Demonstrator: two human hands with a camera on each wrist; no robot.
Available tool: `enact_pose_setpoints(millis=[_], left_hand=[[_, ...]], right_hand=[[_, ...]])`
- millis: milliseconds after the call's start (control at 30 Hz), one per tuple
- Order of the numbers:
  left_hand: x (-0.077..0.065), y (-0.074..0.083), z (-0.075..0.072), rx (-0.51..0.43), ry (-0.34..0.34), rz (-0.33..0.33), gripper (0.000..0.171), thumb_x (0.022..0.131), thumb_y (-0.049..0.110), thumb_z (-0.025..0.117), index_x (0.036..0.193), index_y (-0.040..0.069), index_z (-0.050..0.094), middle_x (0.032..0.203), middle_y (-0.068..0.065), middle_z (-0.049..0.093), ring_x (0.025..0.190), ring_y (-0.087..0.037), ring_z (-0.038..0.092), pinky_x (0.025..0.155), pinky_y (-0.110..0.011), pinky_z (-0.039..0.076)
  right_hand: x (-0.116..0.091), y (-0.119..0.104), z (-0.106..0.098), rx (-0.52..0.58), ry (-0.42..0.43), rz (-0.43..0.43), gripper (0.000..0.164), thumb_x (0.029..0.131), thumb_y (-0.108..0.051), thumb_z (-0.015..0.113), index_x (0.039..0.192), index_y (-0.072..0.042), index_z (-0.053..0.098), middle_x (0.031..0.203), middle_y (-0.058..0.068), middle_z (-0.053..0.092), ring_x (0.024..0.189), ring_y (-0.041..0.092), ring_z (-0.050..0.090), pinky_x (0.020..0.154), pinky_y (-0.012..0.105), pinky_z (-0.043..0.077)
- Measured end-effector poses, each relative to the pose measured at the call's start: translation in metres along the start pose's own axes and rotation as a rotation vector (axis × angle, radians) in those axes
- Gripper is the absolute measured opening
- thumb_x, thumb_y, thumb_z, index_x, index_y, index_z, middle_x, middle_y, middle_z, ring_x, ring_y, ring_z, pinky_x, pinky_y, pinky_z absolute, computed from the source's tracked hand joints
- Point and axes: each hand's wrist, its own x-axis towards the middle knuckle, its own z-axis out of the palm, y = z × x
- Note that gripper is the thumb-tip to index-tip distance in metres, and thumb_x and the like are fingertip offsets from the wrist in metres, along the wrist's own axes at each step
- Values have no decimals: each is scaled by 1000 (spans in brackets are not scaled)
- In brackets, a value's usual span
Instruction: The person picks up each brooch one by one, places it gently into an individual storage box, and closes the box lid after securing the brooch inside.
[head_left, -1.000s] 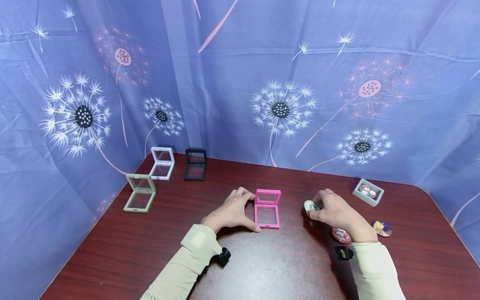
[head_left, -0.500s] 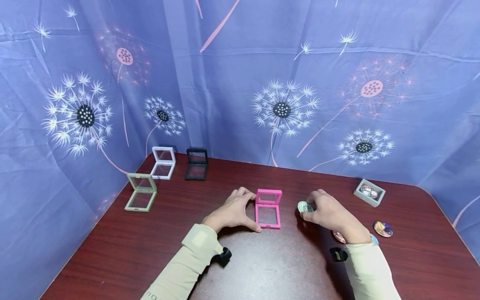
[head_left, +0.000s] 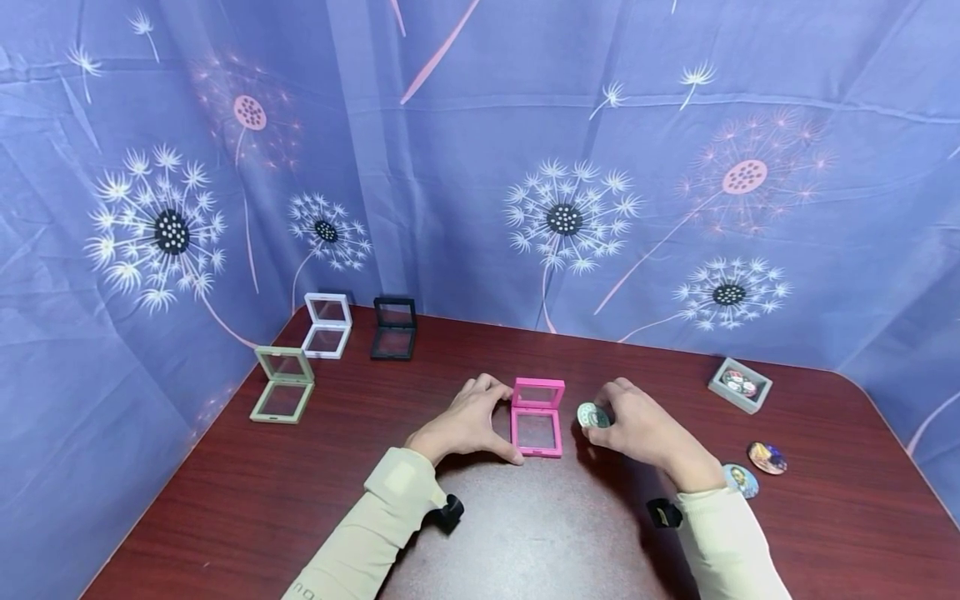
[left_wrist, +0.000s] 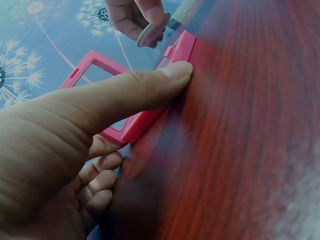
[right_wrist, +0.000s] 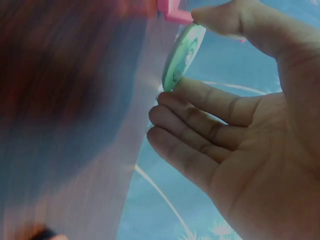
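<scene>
My left hand point(head_left: 461, 421) holds the pink display case point(head_left: 542, 452) by its left side, thumb at the front corner and index finger at the back near the hinge. The case lies on the table with its clear-film lid point(head_left: 537, 395) raised. My right hand point(head_left: 645, 429) pinches a round green badge point(head_left: 591, 416) by its edge, just right of the case. In the right wrist view the thumb and index finger sit on opposite edges of the badge point(right_wrist: 182, 60), which is tilted; the other fingers extend below it.
Three more raised-lid cases stand at the back left: green point(head_left: 276, 417), white point(head_left: 324, 354) and black point(head_left: 392, 356). To the right, a grey tray point(head_left: 759, 400) holds badges. A blue badge point(head_left: 741, 482) and a dark multicoloured badge point(head_left: 767, 457) lie near the right forearm. A curtain hangs behind.
My right hand has moved left with the green badge, closer to the pink case. Its forearm now hides the red badge and uncovers the blue one. My left hand stays in place.
</scene>
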Motion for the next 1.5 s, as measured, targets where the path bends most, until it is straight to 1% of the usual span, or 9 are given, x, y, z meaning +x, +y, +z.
enact_pose_setpoints(millis=[200,500,767,1000,1267,1500], left_hand=[[0,0,0,6,1,2,88,52,55,90,126,20,58,118,5,46,105,-14,41,90,-32,40],[-1,1,-1,19,11,10,90,51,53,91,127,19,58,118,4,46,104,-14,41,91,-31,38],[-1,2,-1,12,13,9,89,51,53,91,126,19,59,118,5,47,104,-14,41,92,-31,38],[1,1,0,17,6,9,91,52,55,90,128,18,58,119,5,46,105,-14,41,93,-32,38],[1,1,0,21,7,6,91,52,56,90,129,18,57,119,5,46,105,-14,41,92,-33,38],[1,1,0,23,3,4,90,53,56,89,128,19,57,119,4,46,105,-14,41,92,-33,39]], right_hand=[[2,-6,6,-13,31,-39,34,72,-22,80,92,-3,60,89,5,53,76,16,49,70,34,46],[3,-14,12,-17,45,-55,37,72,-23,81,93,-2,60,87,4,51,74,15,47,65,30,45],[4,-17,17,-29,62,-63,36,70,-22,81,91,-2,60,87,4,51,74,15,48,65,29,47],[5,-24,21,-38,68,-85,35,69,-22,80,91,-2,60,87,4,51,75,15,48,66,30,47],[6,-37,29,-14,74,-52,34,71,-23,80,91,-2,62,91,4,51,80,17,50,68,32,48],[8,-45,35,-10,86,-33,37,70,-25,80,91,-1,62,90,4,51,78,16,50,68,31,48]])
